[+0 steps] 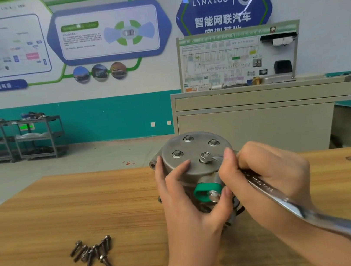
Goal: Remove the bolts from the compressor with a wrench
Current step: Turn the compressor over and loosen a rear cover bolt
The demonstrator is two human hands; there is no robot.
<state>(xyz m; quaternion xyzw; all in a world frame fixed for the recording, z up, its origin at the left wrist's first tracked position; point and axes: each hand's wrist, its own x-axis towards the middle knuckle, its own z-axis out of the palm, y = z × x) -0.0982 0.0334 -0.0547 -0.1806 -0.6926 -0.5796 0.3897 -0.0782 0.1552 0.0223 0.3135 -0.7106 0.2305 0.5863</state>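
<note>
Round grey metal compressor point(194, 166) on wooden table point(46, 220), steadied by left hand point(189, 201) curled around it. Right hand point(267, 171) gripping long silver wrench point(294, 204) on one lid bolt point(205, 156). Pile of loose dark bolts point(92, 252) well left, unobstructed.

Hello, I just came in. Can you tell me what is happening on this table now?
A person is taking bolts out of a compressor on a wooden table. The left hand steadies the housing, while the right hand grips a wrench set on one bolt of the round cover. Three other bolts are in the cover. A pile of loose bolts lies to the left.
</note>
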